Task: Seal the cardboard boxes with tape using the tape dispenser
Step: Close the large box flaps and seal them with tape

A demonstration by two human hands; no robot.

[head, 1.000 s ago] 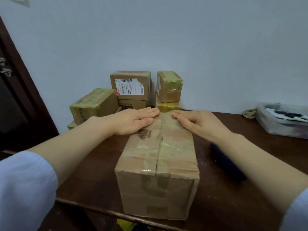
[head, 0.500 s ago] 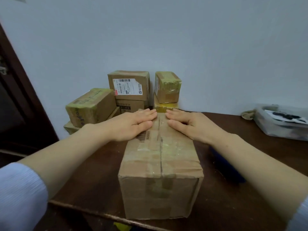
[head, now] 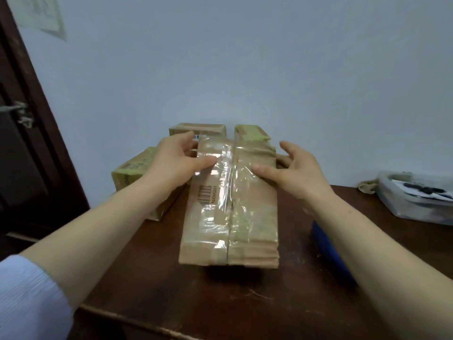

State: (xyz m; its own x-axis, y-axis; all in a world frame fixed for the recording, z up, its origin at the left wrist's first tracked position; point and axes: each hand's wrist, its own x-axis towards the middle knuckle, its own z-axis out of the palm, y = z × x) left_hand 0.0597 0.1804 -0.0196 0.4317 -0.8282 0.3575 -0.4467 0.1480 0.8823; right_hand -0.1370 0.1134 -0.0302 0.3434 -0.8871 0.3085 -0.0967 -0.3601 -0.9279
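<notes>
Both hands hold the far end of a cardboard box [head: 230,212] over a dark wooden table [head: 220,303]. Left hand [head: 171,163] grips the far left corner, thumb laid across the top face, fingers wrapped behind. Right hand [head: 294,173] takes the far right corner, thumb pressed on the top face, lower fingers curled round the right edge, forefinger raised clear.

The box is tipped with its top face toward the camera, and a shadow lies on the table under its near edge. Whether that edge touches the wood cannot be told. Clear tape [head: 228,190] runs along the centre seam and in wider bands across the flaps. A printed barcode [head: 204,195] shows on the left flap. The box is blurred.

Behind it, against the pale wall [head: 245,69], stand other taped boxes [head: 130,175], partly hidden by the hands. A blue object [head: 328,251] lies on the table just right of the box, mostly covered by the right forearm; what it is cannot be told. At far right sits a clear plastic tub [head: 416,204] with a cloth [head: 367,187] beside it. A dark door [head: 24,143] fills the left edge. A light blue sleeve [head: 29,298] covers the left upper arm.
</notes>
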